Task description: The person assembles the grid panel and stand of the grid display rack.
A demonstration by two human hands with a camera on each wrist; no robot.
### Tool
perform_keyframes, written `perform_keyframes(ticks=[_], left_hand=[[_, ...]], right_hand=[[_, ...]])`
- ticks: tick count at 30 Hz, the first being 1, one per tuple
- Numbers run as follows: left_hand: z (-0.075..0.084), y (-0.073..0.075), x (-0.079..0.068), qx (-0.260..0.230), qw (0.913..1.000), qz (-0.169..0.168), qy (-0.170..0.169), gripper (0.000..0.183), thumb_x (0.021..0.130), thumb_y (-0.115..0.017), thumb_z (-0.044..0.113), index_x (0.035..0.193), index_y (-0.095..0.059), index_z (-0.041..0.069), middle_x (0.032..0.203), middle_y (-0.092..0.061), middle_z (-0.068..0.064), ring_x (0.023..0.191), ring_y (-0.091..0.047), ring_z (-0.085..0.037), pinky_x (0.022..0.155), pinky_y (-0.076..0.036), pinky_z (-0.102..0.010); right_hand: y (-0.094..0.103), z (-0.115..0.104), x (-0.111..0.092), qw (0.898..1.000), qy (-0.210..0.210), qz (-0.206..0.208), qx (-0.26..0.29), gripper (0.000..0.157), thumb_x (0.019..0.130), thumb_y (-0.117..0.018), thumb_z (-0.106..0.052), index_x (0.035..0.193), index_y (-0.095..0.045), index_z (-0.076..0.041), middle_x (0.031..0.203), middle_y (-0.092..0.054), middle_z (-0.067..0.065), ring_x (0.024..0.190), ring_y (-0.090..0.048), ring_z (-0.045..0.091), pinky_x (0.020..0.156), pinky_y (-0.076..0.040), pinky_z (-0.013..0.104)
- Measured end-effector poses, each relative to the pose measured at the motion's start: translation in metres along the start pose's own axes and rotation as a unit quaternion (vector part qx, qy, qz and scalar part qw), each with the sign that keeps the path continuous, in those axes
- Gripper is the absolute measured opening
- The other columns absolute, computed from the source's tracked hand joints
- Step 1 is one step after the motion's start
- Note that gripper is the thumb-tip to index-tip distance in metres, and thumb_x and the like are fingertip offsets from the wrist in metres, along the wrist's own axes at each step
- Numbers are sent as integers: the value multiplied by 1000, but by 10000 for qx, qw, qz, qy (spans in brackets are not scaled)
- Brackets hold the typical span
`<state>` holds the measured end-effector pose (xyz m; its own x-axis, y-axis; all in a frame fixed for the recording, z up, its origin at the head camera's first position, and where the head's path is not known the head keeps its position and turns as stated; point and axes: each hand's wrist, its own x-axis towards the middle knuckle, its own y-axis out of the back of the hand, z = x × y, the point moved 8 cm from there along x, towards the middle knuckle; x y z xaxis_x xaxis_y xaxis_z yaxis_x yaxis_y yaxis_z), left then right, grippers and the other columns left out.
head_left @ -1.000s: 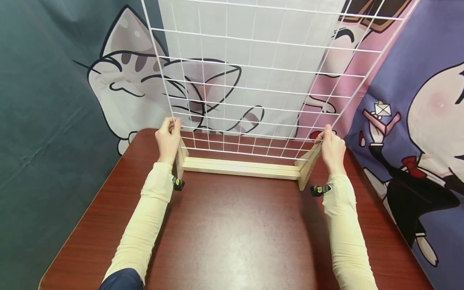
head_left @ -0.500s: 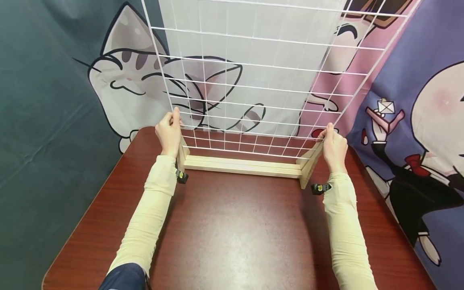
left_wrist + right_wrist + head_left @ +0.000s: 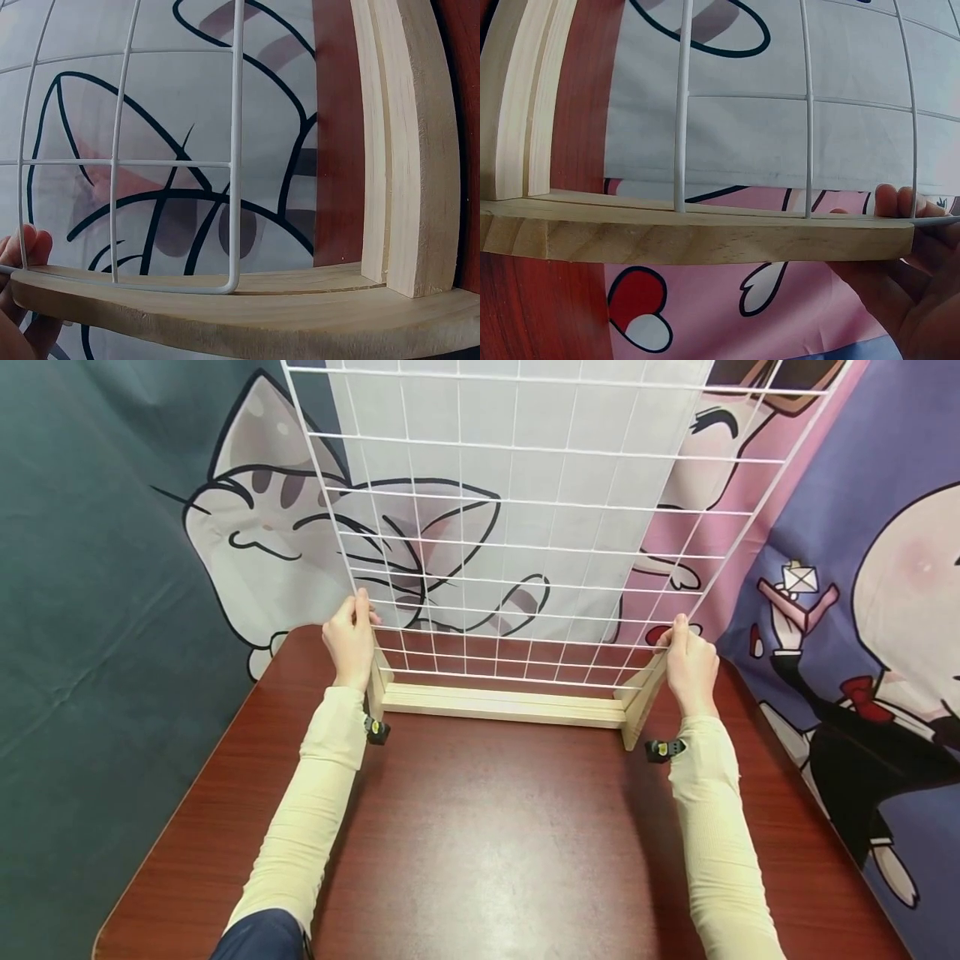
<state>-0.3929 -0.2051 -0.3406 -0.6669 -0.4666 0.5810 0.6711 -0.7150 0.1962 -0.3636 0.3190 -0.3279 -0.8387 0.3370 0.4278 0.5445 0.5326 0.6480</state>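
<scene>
A white wire grid panel [image 3: 513, 447] stands upright between the side pieces of a pale wooden stand [image 3: 502, 703]. My left hand [image 3: 351, 639] grips the panel's left edge just above the left side piece [image 3: 247, 322]. On the other side my right hand [image 3: 692, 668] grips the right edge at the tip of the right side piece [image 3: 705, 241]. The panel's bottom wire hangs above the grooved base rail [image 3: 409, 150], apart from it. In the right wrist view the panel's edge meets the grooved side piece. Whether the left edge sits in its groove, I cannot tell.
The stand rests on a dark red-brown table [image 3: 487, 827]. Printed cloths with cartoon figures [image 3: 840, 693] hang behind and to the right, and a plain green cloth [image 3: 90, 710] hangs at the left.
My left hand first rises slightly along the panel's edge, its thumb now pointing up. Over the last half second the panel's left side drops a little. The right hand keeps its hold.
</scene>
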Motion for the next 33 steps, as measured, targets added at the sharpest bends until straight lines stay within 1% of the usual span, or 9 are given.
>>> perform_keyframes(ticks=[2,4,10,14,18,25,29,33], left_hand=[[0,0,-1,-8,10000,-16,5,48,100,-45,43,79,-68,6,71,-70,-12,59,-48,2,65,-35,-20],[-1,-1,-2,-15,10000,-20,10,49,100,-45,43,79,-68,6,71,-70,-13,59,-50,0,65,-36,-20],[-3,-1,-2,38,10000,-24,-7,49,101,-44,43,78,-67,6,71,-70,-13,65,-59,-20,67,-38,-23],[-2,-2,-2,50,10000,-22,-73,48,101,-44,41,79,-67,5,71,-70,-13,67,-61,-27,68,-40,-28],[-2,-2,-1,38,9999,-23,-122,47,101,-44,41,79,-67,5,71,-70,-14,67,-62,-29,68,-40,-31],[-1,-2,-1,99,9999,6,-90,45,101,-45,37,80,-67,4,71,-70,-13,67,-62,-27,67,-40,-28],[3,-1,-1,77,9999,17,-149,44,101,-46,33,79,-67,2,71,-70,-14,68,-64,-30,70,-44,-35],[6,0,-1,13,9997,13,-234,43,101,-47,30,79,-67,0,71,-71,-16,68,-65,-33,72,-45,-43]], right_hand=[[0,0,0,10000,38,1,-18,68,104,-19,-45,84,-66,-1,92,-70,24,99,-61,45,87,-40,53],[0,0,0,10000,64,1,-50,68,104,-19,-44,84,-66,-1,93,-69,24,99,-61,46,87,-40,54],[0,-1,-2,9999,108,20,-128,66,104,-19,-43,84,-66,-1,95,-69,25,98,-61,46,87,-40,54],[0,-2,-2,9998,118,35,-141,66,104,-20,-43,84,-66,-1,96,-69,24,99,-61,45,87,-40,54],[0,-2,-1,9999,98,62,-106,65,104,-21,-43,84,-67,-1,95,-69,24,97,-61,45,86,-40,53],[1,-3,-1,9999,88,79,-70,61,104,-24,-39,83,-66,-1,93,-69,23,96,-61,45,86,-41,53],[1,-3,-1,9999,78,74,-99,64,104,-22,-41,83,-67,-1,95,-69,24,96,-61,45,86,-41,53],[2,-4,0,9999,87,74,-119,65,104,-21,-41,82,-67,-1,96,-69,24,97,-62,45,85,-41,53]])
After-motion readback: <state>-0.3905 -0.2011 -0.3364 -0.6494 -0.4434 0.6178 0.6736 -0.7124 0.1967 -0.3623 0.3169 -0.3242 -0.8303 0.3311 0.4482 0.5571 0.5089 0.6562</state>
